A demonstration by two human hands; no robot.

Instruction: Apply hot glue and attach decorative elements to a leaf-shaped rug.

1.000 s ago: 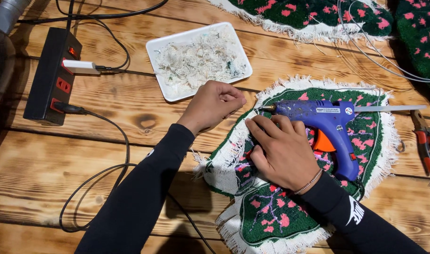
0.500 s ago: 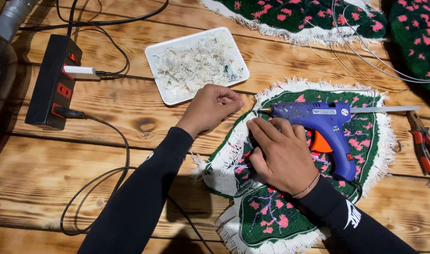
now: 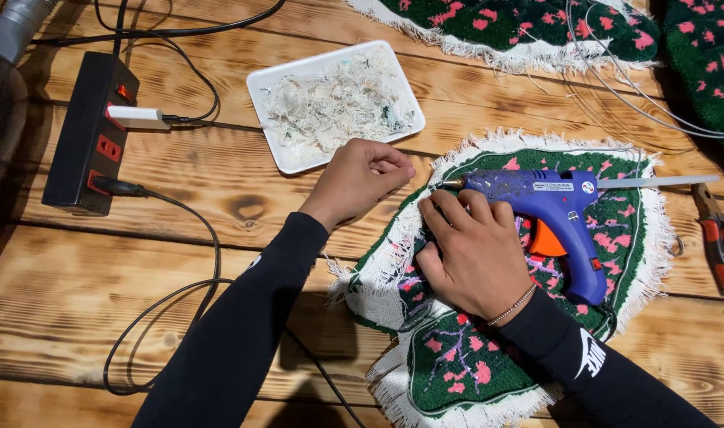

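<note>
A green tufted rug piece (image 3: 615, 238) with pink flowers and a white fringe lies on the wooden table. My right hand (image 3: 469, 254) presses down on its left part, fingers bent at the folded edge just below the nozzle of a blue glue gun (image 3: 552, 214). The gun lies on its side on the rug, and neither hand holds it. My left hand (image 3: 362, 178) is curled into a fist, resting at the rug's upper left fringe. A second green rug piece (image 3: 457, 364) lies under my right forearm.
A white tray (image 3: 271, 79) of loose thread scraps sits behind my left hand. A black power strip (image 3: 80, 150) with cables lies far left. Red-handled pliers (image 3: 718, 246) lie at the right edge. More tufted pieces (image 3: 536, 24) and thin wire (image 3: 655, 111) lie at the back.
Both hands stay almost where they were. My right fingers have shifted slightly along the rug edge by the glue gun's nozzle.
</note>
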